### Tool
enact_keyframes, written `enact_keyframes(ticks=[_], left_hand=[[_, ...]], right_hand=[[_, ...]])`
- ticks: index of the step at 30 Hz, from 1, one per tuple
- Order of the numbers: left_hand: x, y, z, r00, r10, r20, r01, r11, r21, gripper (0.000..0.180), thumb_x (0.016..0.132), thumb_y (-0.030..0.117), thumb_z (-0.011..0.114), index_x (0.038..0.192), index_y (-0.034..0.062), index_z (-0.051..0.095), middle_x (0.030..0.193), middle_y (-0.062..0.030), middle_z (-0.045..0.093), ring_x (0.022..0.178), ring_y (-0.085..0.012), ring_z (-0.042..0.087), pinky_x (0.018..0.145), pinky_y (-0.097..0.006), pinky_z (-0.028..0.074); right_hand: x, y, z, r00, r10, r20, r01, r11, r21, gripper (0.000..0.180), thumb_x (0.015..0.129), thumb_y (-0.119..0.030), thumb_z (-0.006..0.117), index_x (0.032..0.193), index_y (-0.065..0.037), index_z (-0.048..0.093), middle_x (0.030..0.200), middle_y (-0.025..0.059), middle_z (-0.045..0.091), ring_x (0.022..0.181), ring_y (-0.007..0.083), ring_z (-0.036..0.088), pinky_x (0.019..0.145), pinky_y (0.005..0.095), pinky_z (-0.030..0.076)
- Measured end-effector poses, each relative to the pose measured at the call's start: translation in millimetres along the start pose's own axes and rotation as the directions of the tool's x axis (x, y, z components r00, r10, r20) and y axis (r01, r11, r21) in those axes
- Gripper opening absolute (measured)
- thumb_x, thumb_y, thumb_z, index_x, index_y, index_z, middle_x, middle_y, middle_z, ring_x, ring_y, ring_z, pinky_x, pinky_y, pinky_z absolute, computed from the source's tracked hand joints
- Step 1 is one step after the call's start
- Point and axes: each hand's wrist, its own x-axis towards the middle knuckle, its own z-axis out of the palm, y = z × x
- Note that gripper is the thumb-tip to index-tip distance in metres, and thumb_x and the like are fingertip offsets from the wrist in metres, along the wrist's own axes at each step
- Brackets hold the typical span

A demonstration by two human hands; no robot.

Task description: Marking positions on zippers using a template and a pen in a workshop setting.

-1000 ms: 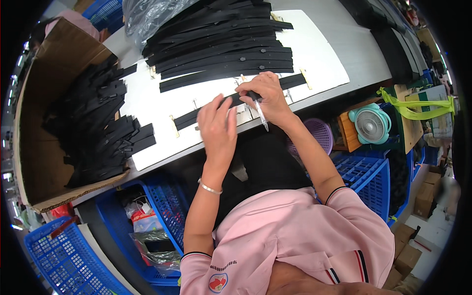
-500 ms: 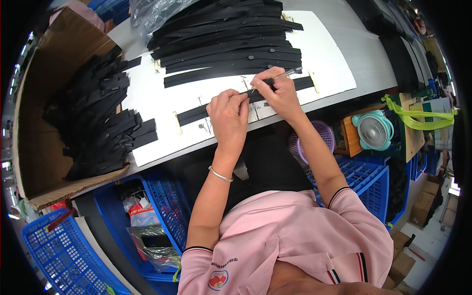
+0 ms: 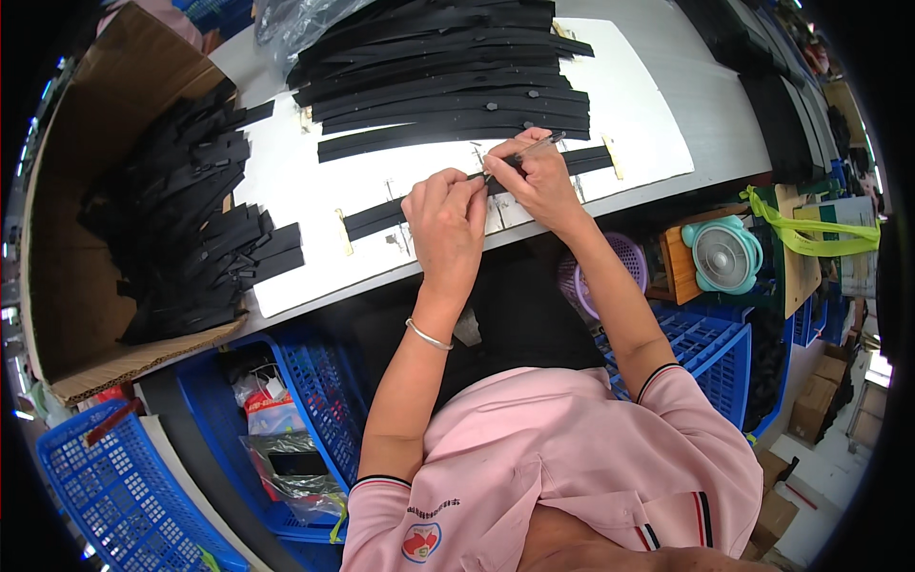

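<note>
A black fabric strip [image 3: 376, 220] lies slantwise along the near part of a white board [image 3: 629, 86], its ends beside two yellowish tape marks. My left hand [image 3: 443, 221] presses on the middle of the strip, thumb and fingers drawn together at its edge. A slim pen with a clear barrel [image 3: 548, 142] is gripped in my right hand [image 3: 540, 181], tip down at the strip close to my left fingertips. Short dark lines are drawn on the board around the strip. Just beyond my hands, many black strips [image 3: 448, 91] lie side by side in a stack.
At the left an open cardboard box [image 3: 57, 238] holds a heap of black strips [image 3: 181, 219]. Clear plastic film [image 3: 295, 38] lies at the back. Below the table edge are blue crates [image 3: 276, 429], a purple basket [image 3: 624, 272] and a small turquoise fan [image 3: 724, 254].
The pen in my right hand has shifted slightly left and tilts a little differently. My left hand stays on the strip, nearly unmoved.
</note>
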Motion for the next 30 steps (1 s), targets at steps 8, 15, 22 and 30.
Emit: enact_keyframes(ticks=[8,15,22,30], left_hand=[[-0.1,0.6,0.2,1.0,0.009,-0.005,-0.009,1.0,0.007,0.01,0.083,0.008,0.078,0.092,0.0072,0.075,0.098,-0.0015,0.065,0.095,-0.0223,0.058,0.086,-0.036,0.042],[0.0,0.6,0.1,1.0,-0.006,0.003,0.006,1.0,0.009,0.01,0.083,0.01,0.078,0.092,0.0073,0.076,0.098,-0.0018,0.066,0.095,-0.0222,0.06,0.087,-0.036,0.042],[0.1,-0.3,0.7,1.0,-0.013,0.012,0.013,1.0,0.005,0.009,0.084,0.009,0.078,0.092,0.0076,0.075,0.099,-0.0011,0.066,0.095,-0.0221,0.059,0.088,-0.037,0.042],[0.5,1.1,0.1,1.0,0.011,0.025,-0.012,0.999,0.035,0.008,0.085,0.01,0.078,0.093,0.0077,0.075,0.102,-0.0019,0.068,0.098,-0.0221,0.06,0.09,-0.036,0.042]], right_hand=[[-4.6,-1.4,-4.7,0.997,-0.069,-0.029,0.071,0.991,0.11,0.015,0.092,-0.011,0.07,0.079,-0.004,0.072,0.079,0.0017,0.073,0.076,0.0196,0.059,0.092,0.0384,0.041],[-4.3,0.3,-4.1,0.995,-0.095,0.022,0.091,0.989,0.115,0.016,0.091,-0.009,0.07,0.076,-0.004,0.071,0.077,0.0009,0.073,0.076,0.0185,0.061,0.094,0.0393,0.041],[-8.2,-7.5,-15.9,0.998,-0.052,-0.038,0.058,0.988,0.147,0.012,0.088,-0.01,0.069,0.077,-0.005,0.071,0.075,0.0008,0.07,0.076,0.0189,0.058,0.095,0.0372,0.039],[-19.9,35.6,-78.3,0.881,0.449,-0.147,-0.356,0.835,0.419,0.019,0.098,-0.011,0.065,0.087,0.002,0.073,0.082,0.002,0.071,0.069,0.0054,0.057,0.064,0.0223,0.047]])
